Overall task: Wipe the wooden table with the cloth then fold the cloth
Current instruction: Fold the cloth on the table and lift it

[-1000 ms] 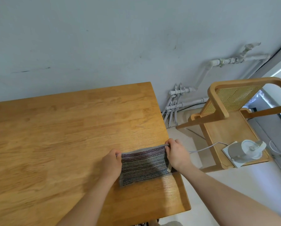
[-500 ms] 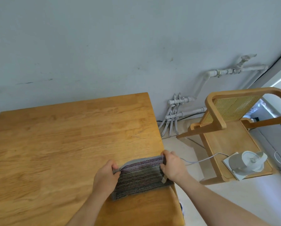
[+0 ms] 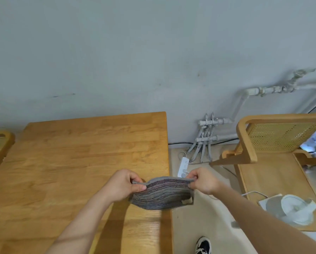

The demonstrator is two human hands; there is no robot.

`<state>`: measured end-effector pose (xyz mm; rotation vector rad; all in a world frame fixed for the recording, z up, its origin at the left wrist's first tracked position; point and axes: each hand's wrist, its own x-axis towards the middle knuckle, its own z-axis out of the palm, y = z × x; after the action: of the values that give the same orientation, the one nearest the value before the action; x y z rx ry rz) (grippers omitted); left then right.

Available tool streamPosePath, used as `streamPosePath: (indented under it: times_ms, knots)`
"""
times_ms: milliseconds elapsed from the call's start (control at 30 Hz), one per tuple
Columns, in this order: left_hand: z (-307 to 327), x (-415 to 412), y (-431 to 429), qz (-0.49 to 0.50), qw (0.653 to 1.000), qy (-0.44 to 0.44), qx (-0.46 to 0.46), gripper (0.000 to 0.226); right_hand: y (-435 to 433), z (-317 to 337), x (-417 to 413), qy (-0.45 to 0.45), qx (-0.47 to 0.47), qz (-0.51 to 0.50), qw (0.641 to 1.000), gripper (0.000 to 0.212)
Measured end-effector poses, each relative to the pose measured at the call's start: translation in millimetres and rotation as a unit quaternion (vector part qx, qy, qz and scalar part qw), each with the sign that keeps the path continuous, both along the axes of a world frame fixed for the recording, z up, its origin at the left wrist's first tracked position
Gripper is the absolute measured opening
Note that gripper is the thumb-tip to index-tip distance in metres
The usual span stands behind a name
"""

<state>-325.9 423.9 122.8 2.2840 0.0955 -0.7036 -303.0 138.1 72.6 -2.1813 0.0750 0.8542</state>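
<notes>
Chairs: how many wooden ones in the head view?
2. One chair with a cane back stands right of the table, a white kettle on its seat. A second chair is cut off at the left edge. Others may be out of frame.

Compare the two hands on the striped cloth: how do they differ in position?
The left hand is over the wooden table; the right hand is past the table's edge, above the floor. The left hand pinches the striped cloth at its left corner, the right hand at its right corner. Both grip the top edge.
</notes>
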Motion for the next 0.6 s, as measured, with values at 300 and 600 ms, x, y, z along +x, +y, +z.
streamPosePath:
  times_ms: [300, 600]
  knots:
    - [64, 78, -99, 0.024, 0.975, -0.1, -0.195, 0.011, -153, 109, 50, -0.002, 0.196, -0.156, 0.968, 0.023]
    - [54, 195, -253, 0.063, 0.95, -0.028, -0.305, 0.014, -284, 122, 149, -0.14, 0.188, -0.262, 0.936, 0.021]
